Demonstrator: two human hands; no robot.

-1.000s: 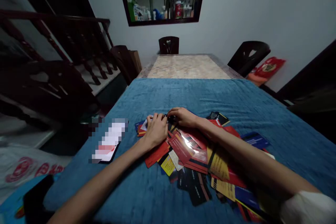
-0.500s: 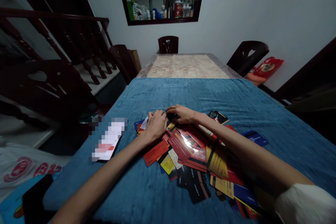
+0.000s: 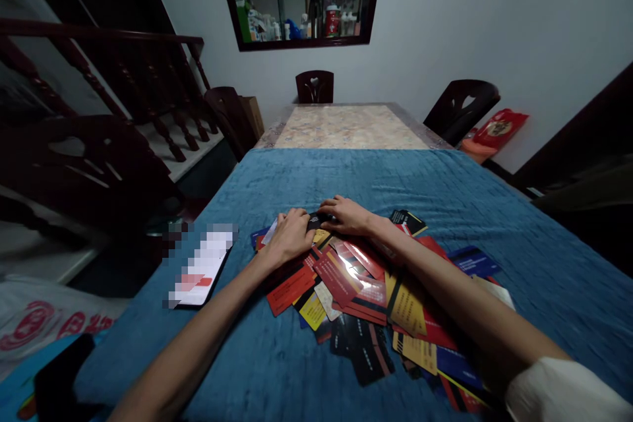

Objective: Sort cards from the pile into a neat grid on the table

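Observation:
A loose pile of cards [image 3: 341, 277], mostly red, yellow, black and blue, lies spread on the blue cloth [image 3: 420, 191]. At its far edge, a black card [image 3: 315, 220] shows between my hands. My right hand [image 3: 349, 216] is closed, its fingers curled over the black card's right end. My left hand [image 3: 293, 232] lies over the left part of the pile, fingers bent together; what is under them is hidden. Just left of it, a whitish card [image 3: 270, 232] pokes out. My right forearm passes above the pile's right side.
A phone with a lit screen [image 3: 204, 270] lies left of my left forearm. The bare tabletop [image 3: 356, 125] shows beyond the cloth. Dark wooden chairs [image 3: 315, 87] stand around the table. A white plastic bag [image 3: 44, 316] is at lower left, a red bag [image 3: 499, 128] at far right.
My hands have drawn slightly apart, and more of the black card shows between them. My right forearm has shifted, uncovering a pale card at the right. The view has moved a little.

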